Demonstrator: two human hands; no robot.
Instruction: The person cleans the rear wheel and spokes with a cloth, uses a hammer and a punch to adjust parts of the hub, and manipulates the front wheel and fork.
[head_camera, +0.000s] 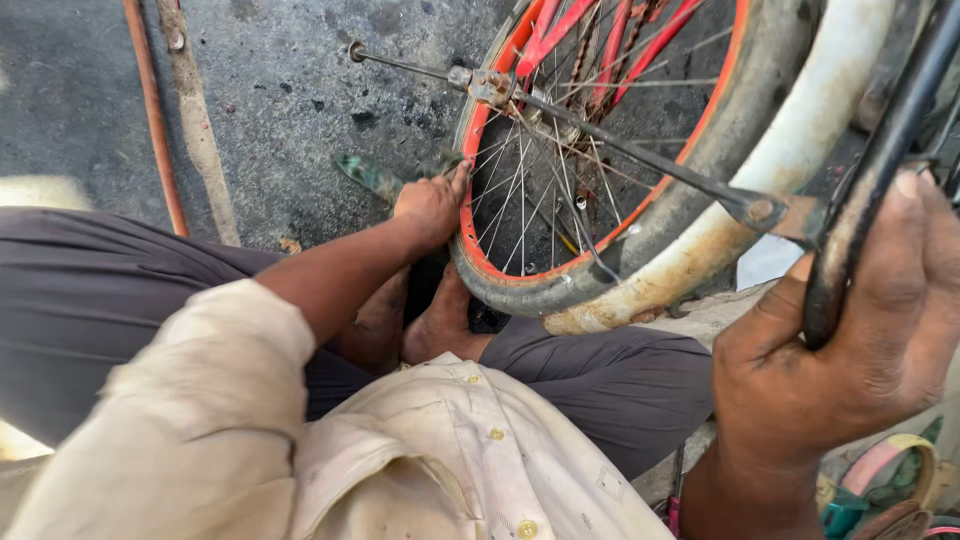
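While left hand (432, 205) meets red rim (480, 150) | right hand (860, 340) clasps black tube (880, 160)

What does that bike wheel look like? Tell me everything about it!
The bicycle wheel has a red-orange rim, thin metal spokes and a worn grey tyre. A dirty, rusty cream mudguard curves around its outside. Its bottom sits near the person's bare feet. The left hand touches the rim's edge, holding a green-handled tool. The right hand grips a dark frame bar beside it.
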